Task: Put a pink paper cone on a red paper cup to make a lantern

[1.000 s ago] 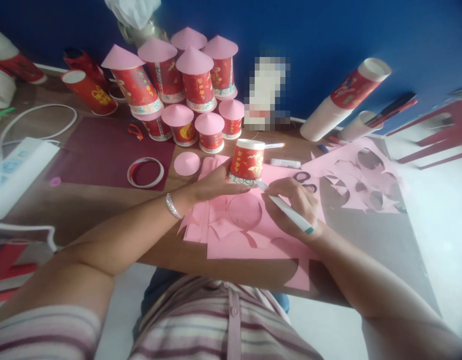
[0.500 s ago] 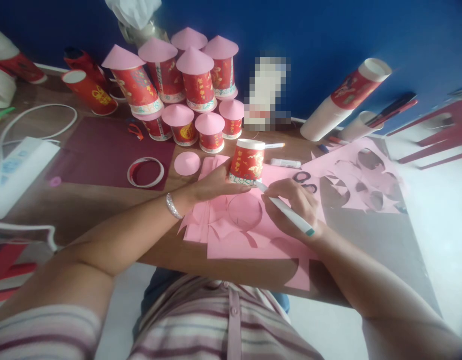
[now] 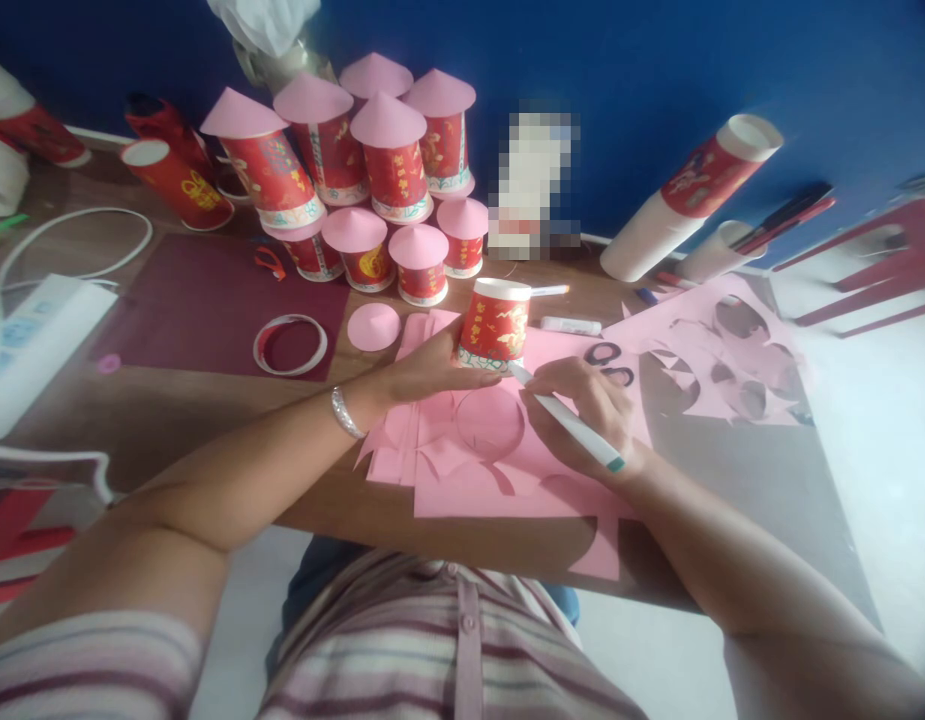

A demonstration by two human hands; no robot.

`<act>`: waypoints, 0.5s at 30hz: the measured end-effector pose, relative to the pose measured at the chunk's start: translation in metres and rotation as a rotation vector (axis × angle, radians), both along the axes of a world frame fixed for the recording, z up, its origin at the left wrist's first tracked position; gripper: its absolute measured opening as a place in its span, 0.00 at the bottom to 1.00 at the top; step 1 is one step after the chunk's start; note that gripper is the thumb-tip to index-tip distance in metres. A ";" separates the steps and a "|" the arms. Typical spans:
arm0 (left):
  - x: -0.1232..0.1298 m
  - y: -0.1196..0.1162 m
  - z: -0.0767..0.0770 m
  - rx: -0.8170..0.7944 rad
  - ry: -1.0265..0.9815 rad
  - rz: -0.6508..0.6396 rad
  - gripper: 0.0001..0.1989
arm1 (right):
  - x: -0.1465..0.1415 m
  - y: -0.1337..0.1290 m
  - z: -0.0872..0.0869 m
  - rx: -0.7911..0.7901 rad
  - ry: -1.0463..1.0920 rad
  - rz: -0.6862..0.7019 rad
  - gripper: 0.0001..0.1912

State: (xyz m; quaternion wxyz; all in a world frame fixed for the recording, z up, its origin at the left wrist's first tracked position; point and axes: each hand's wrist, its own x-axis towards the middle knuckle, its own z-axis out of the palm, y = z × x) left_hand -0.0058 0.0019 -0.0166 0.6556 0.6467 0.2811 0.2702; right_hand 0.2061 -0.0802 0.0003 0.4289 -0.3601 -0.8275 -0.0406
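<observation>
red cup [image 3: 496,322] above left fingers [image 3: 473,377], gripped near base; right hand [image 3: 584,408] grasping marker [image 3: 574,425].

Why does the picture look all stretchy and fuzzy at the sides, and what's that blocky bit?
In the head view, probably a wide lens smears the red stool at the right edge; the head view's pale floor looks washed out; big squares hide a whitish thing by the wall in the head view.
</observation>
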 end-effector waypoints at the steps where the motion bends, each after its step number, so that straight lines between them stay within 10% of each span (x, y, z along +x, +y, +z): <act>1: 0.000 0.000 0.000 -0.007 0.001 -0.008 0.30 | 0.000 0.000 0.000 0.003 0.004 0.004 0.09; 15: -0.001 0.003 -0.011 0.007 0.004 0.002 0.35 | 0.002 0.001 -0.001 0.001 -0.007 -0.005 0.11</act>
